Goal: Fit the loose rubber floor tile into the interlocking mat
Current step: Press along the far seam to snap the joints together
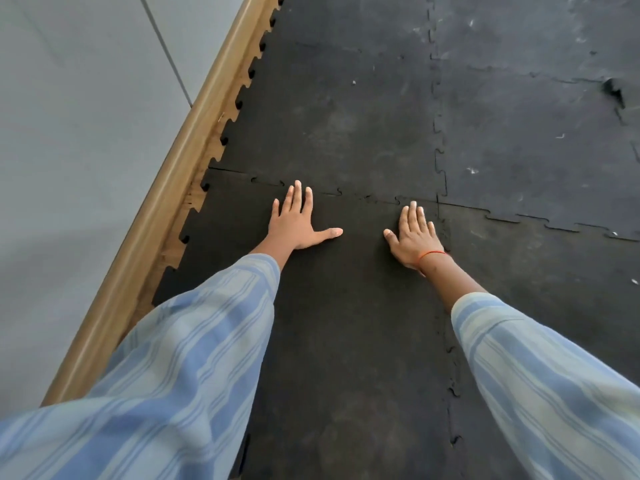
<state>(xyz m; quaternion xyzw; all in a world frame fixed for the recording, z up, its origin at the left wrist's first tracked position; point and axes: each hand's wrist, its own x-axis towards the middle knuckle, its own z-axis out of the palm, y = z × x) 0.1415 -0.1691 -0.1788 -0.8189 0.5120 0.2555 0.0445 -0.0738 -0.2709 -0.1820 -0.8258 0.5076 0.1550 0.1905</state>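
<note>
Loose tile (pixel 346 306) lies in its mat (pixel 346 116) slot by the skirting (pixel 166 202); left hand (pixel 294 223) and right hand (pixel 414 237) press flat, gripping nothing; looks dense, floppy, grippy, so press along the seam (pixel 367 197).

Gym-like room, black interlocking rubber mat (pixel 346 116), wooden skirting (pixel 166 202), grey wall (pixel 69 133)

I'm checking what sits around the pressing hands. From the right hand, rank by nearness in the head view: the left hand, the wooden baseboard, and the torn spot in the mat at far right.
From the right hand:
1. Left hand, just to its left on the same tile.
2. Torn spot, ahead and to the right.
3. Wooden baseboard, far left along the wall.
</note>
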